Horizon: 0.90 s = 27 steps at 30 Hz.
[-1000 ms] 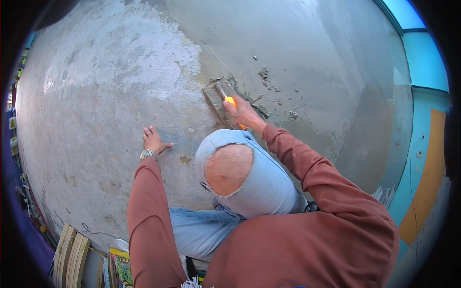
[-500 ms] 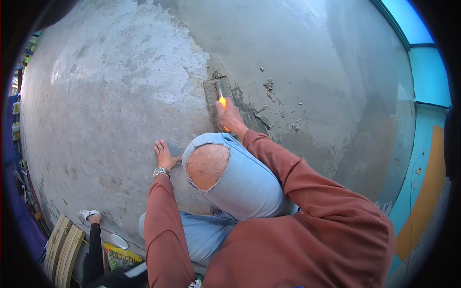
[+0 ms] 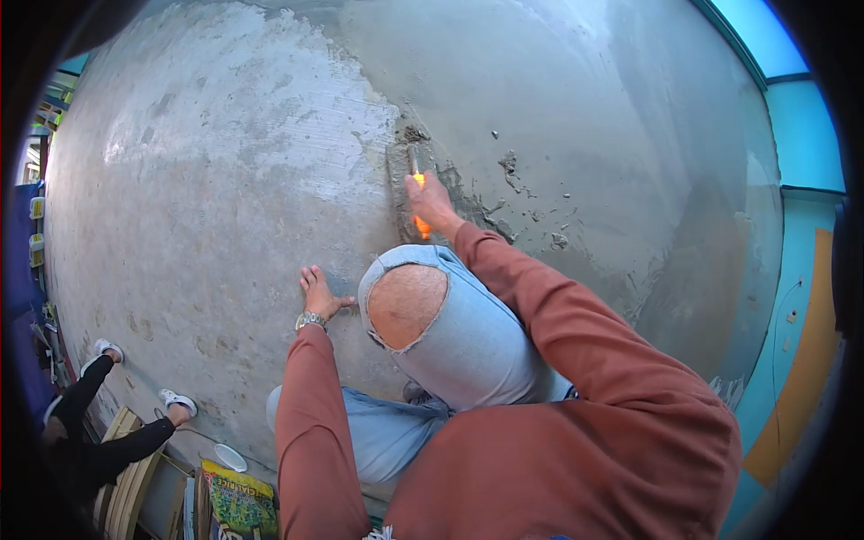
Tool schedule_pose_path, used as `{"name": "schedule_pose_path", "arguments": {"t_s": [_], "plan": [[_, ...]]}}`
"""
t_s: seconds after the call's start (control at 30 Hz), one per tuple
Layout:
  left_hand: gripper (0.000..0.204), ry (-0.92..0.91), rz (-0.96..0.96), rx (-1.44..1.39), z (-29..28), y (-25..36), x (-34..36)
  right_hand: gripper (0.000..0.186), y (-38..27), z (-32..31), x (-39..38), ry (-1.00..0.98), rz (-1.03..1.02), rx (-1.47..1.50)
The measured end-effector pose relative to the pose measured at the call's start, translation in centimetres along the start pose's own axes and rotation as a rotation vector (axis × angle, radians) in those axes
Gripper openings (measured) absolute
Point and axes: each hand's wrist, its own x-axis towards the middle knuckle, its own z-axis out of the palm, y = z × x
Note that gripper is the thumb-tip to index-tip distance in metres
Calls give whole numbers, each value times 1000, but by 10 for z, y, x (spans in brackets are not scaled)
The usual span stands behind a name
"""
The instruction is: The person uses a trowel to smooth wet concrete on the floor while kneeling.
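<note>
Two hands showed in the head view: my right hand (image 3: 433,200) was closed around the trowel (image 3: 401,193) at the edge of the wet mortar (image 3: 576,90); my left hand (image 3: 322,295), fingers spread, rested on the floor (image 3: 198,225). Tilting the trowel, or dragging stray lumps (image 3: 508,165), could have scored the mortar.

Down to my left I see a co-worker's legs (image 3: 112,461) in black trousers and pale clogs (image 3: 176,399), crossing in front of planks (image 3: 131,502). Nearer me lie a white disc (image 3: 230,457) and a yellow-green bag (image 3: 241,500). To my right curves a teal wall (image 3: 797,236), with an orange strip (image 3: 796,360) along it.
</note>
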Motion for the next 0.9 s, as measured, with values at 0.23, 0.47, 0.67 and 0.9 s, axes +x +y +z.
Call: {"name": "schedule_pose_path", "arguments": {"t_s": [0.23,0.47,0.67,0.9], "plan": [[153,18,21,-20,11,-26,-13,34,-41,-54,7,-241,275,951],[153,-40,-33,-53,-3,-8,-14,52,2,-46,-81,-297,-99,-36],[152,-32,-17,-35,-6,-5,-12,56,25,-23,-61,-373,-81,147],[150,-11,51,-52,0,6,-3,49,-36,-7,66,-307,-89,255]]}}
